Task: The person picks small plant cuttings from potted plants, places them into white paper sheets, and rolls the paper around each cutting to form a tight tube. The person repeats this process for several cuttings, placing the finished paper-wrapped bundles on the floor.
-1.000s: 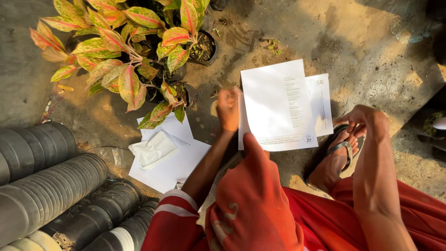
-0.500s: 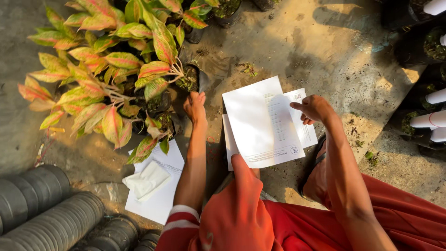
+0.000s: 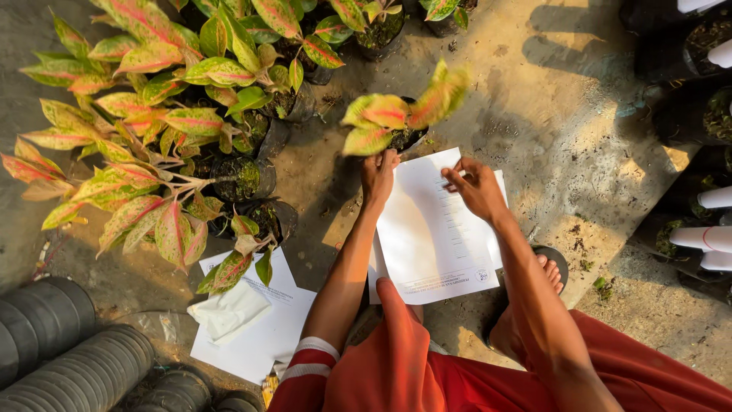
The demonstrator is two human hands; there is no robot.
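My left hand (image 3: 379, 175) reaches forward and grips a small potted plant (image 3: 396, 114) with pink and green leaves, blurred by motion, just past the top edge of the white paper sheets (image 3: 435, 244). The sheets lie on the dirt ground in front of my red-clad knee. Over the top part of the sheets hovers my right hand (image 3: 476, 191), fingers bent and slightly apart, touching the paper and holding nothing. The plant's dark pot is mostly hidden behind its leaves and my left hand.
A cluster of potted plants (image 3: 152, 137) with pink-green leaves fills the left. Stacks of black pots (image 3: 69, 366) lie at the bottom left. More white sheets with a folded white cloth (image 3: 229, 313) sit beside them. Dark pots with white tags (image 3: 709, 229) line the right edge.
My left hand has left the plant cluster and moved right with a small potted plant, now above the paper's top edge. My right hand has shifted left from the paper's edge onto the sheet.
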